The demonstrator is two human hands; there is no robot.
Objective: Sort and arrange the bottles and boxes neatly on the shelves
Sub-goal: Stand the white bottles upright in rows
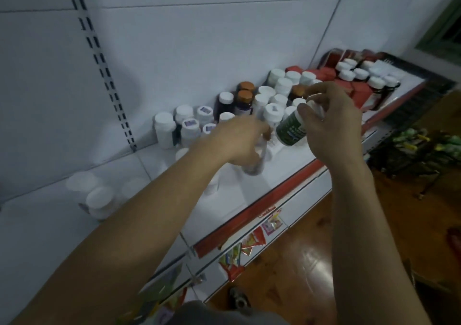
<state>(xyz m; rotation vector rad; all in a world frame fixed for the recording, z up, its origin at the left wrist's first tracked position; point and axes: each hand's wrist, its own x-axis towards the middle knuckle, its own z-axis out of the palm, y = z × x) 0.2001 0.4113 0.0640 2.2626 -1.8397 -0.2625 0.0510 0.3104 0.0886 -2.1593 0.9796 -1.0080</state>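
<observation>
We see the right hand (334,125) holding the green-label bottle (290,130) up off the shelf (249,195). Thumb and fingers are curled round its white cap end, so the body sticks out below and left of the palm, tilted with the base toward the shelf front. The bottle has a dark green label with small white print we can't read, a white cap, and a round plastic body.

The left hand (237,137) is just beside it, lower and motion-blurred. Its fingers curl down round the top of a blurred bottle (254,167) that stands at the shelf surface — we cannot make out this one's label.

Behind both hands a white-capped cluster (273,111) is packed close together, with two brown-capped bottles (245,95) at its left rear. Red boxes (361,90) and more white caps sit further right. Pale bottles (99,197) stand well apart at the near left, out of focus. Below the shelf's red front strip (249,212) is the wooden floor (299,262).
</observation>
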